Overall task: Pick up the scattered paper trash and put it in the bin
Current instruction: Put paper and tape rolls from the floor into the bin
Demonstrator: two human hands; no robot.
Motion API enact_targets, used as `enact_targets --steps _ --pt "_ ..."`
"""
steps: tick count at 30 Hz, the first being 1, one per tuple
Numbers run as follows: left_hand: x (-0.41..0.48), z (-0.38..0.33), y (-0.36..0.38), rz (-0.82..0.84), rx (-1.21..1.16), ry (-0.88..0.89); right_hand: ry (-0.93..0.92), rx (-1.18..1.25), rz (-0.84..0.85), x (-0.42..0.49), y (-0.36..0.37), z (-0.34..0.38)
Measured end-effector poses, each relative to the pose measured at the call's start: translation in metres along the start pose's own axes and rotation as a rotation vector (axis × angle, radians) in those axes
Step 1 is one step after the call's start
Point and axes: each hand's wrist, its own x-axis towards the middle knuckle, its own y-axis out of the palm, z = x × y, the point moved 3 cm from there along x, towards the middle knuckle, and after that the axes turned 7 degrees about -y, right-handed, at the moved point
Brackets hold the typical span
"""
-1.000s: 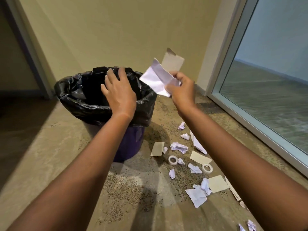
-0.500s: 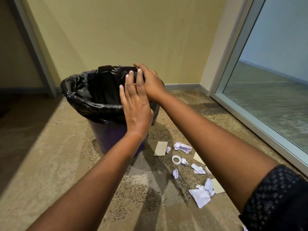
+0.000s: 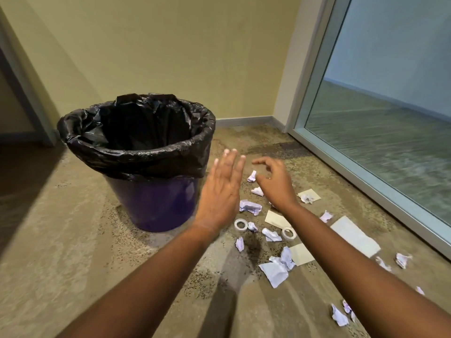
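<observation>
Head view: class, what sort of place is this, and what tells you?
Probably an indoor corner of an office or public building: speckled carpet, a floor-length glass panel, and a purple bin with a black liner.

Two white tape rolls (image 3: 236, 226) on speckled carpet (image 3: 73, 240), glass door (image 3: 390, 118) beside yellow wall (image 3: 170, 45)

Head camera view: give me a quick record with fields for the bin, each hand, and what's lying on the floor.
bin: purple bin, upright, black liner folded over its rim
left hand: left hand with straight fingers, holding nothing, just right of the bin
right hand: right hand with loosely curled fingers, empty, over the litter
paper on floor: crumpled scraps and flat sheets, all right of the bin
other items: two tape rolls among the scraps
task state: much paper not yet binned
</observation>
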Motion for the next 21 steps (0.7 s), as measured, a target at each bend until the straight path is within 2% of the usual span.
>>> enact_targets --steps 4,6,10,12,14,18,21 --pt "-0.029 -0.030 0.024 0.582 0.010 -0.037 0.221 -0.201 0.089 -0.040 -0.022 -0.077" --pt "-0.042 -0.043 0.039 0.726 -0.050 -0.142 0.337 -0.319 0.175 -0.060 -0.035 -0.111" --pt "-0.071 -0.067 0.064 0.946 -0.273 -0.451 0.619 -0.516 0.476 -0.111 -0.062 -0.154" --pt "-0.086 -0.078 0.071 1.052 -0.375 -0.589 0.758 -0.520 0.610 -0.136 -0.073 -0.163" --pt "-0.097 -0.089 0.076 1.145 -0.430 -0.638 0.826 -0.496 0.686 -0.155 -0.081 -0.164" --pt "-0.109 -0.105 0.086 1.179 -0.434 -0.656 0.871 -0.410 0.582 -0.179 -0.082 -0.178" --pt "-0.112 -0.114 0.089 1.192 -0.409 -0.635 0.789 -0.496 0.569 -0.194 -0.071 -0.186"
